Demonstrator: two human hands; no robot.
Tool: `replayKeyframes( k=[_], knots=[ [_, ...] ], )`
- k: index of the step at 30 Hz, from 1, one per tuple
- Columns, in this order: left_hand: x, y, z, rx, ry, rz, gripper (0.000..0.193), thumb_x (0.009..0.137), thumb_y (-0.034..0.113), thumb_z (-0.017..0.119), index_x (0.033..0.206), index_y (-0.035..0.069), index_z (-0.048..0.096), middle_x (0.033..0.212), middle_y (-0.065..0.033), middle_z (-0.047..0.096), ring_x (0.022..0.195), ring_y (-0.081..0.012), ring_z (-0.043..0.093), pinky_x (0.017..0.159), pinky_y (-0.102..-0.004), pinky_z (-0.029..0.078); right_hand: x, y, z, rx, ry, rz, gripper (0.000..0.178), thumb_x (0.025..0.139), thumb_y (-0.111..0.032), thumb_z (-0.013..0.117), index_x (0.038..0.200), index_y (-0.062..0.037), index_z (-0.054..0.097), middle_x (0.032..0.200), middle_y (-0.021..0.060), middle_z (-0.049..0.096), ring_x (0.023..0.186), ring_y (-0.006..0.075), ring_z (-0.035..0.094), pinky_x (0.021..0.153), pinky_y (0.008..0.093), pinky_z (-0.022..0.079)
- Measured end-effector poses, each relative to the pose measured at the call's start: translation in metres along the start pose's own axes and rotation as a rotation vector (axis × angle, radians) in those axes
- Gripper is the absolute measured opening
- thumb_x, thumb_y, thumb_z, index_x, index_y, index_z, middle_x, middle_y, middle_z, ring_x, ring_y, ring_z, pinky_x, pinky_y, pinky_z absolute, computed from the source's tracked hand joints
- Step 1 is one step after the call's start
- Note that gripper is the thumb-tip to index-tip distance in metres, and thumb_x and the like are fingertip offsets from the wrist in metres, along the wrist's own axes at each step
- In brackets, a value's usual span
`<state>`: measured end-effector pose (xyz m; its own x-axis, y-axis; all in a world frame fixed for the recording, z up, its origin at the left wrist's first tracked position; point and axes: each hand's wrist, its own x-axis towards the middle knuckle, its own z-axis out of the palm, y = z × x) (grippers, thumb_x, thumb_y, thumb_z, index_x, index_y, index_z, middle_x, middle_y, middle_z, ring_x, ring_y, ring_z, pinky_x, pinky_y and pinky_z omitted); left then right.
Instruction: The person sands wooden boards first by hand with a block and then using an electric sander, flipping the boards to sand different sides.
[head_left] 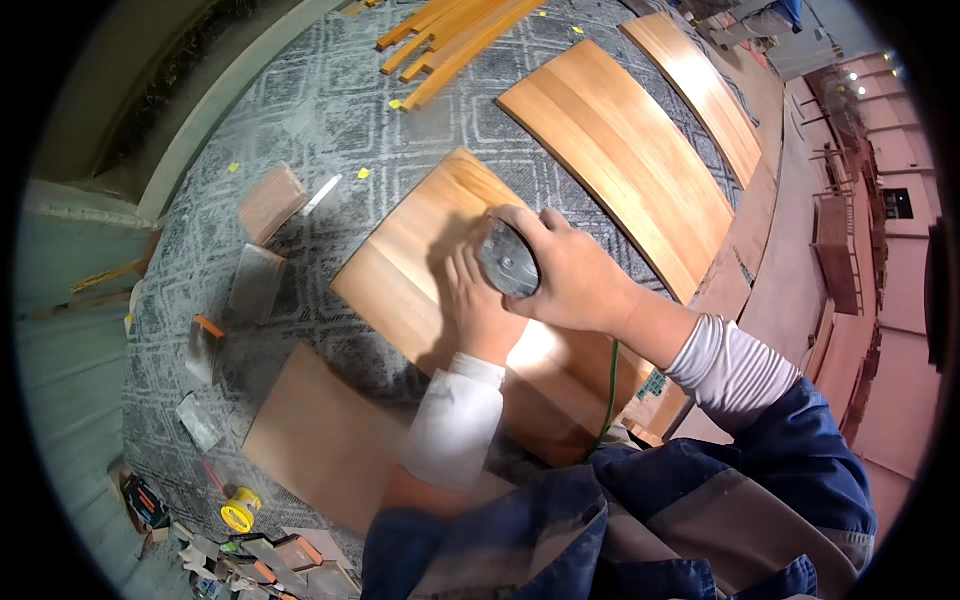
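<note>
My right hand (578, 270) is wrapped round the rounded grey top of a palm sander (508, 258). The sander is over a light wooden panel (400, 250) made of joined strips. Close against the sander's left side, my left hand (484, 312) reaches forward with its fingers stretched out toward the panel, partly in shadow. A thin green cord or hose (611, 395) runs down near my right forearm. What lies under the sander is hidden by my hands.
Two more wooden panels (620, 150) (700, 95) lie to the right on the patterned grey carpet (290, 130). Wooden strips (460, 45) are at the far side. Left stand several blocks (272, 203), a brown board (320, 430) and a yellow round container (240, 511). Scrap pieces (290, 560) pile up near left.
</note>
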<state>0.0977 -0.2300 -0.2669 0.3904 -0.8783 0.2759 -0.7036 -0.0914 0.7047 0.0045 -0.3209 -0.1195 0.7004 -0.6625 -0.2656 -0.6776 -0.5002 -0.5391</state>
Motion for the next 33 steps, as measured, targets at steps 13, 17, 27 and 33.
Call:
replayKeyframes(
  k=[13,17,27,33],
  knots=[
    [0.012,0.025,0.02,0.009,-0.017,-0.012,0.086,0.082,0.032,0.074,0.143,-0.014,0.036,0.141,-0.0348,0.046,0.139,-0.049,0.041,0.123,-0.0553,0.029,0.0,0.035,-0.019,0.003,-0.015,-0.034,0.084,0.072,-0.028,0.083,0.144,-0.0158,0.042,0.103,0.0279,0.058,0.089,0.0497,0.068,0.084,0.0513,0.057],
    [0.052,0.006,0.018,-0.142,-0.02,-0.088,0.09,0.084,0.034,0.073,0.146,-0.017,0.032,0.149,-0.0403,0.039,0.144,-0.0511,0.035,0.125,-0.0566,0.024,0.038,0.036,-0.023,-0.006,0.054,-0.101,0.081,0.071,-0.03,0.083,0.14,-0.013,0.045,0.106,0.03,0.06,0.094,0.0497,0.067,0.085,0.0508,0.057],
    [0.033,0.036,0.033,-0.108,-0.153,0.006,0.101,0.076,0.035,0.084,0.148,-0.011,0.03,0.147,-0.0322,0.037,0.141,-0.0463,0.034,0.123,-0.0567,0.024,-0.009,0.073,-0.024,0.071,0.098,-0.074,0.082,0.073,-0.031,0.084,0.142,-0.0157,0.043,0.107,0.0274,0.059,0.095,0.0485,0.065,0.084,0.0507,0.056],
    [-0.14,0.128,0.046,-0.358,-0.35,0.027,0.076,0.084,0.024,0.071,0.15,-0.004,0.043,0.152,-0.0204,0.046,0.144,-0.0398,0.04,0.117,-0.0508,0.033,-0.204,0.083,-0.005,0.032,0.028,0.131,0.101,0.069,-0.026,0.088,0.156,-0.0168,0.038,0.109,0.0218,0.056,0.09,0.0437,0.07,0.082,0.0474,0.059]
  ],
)
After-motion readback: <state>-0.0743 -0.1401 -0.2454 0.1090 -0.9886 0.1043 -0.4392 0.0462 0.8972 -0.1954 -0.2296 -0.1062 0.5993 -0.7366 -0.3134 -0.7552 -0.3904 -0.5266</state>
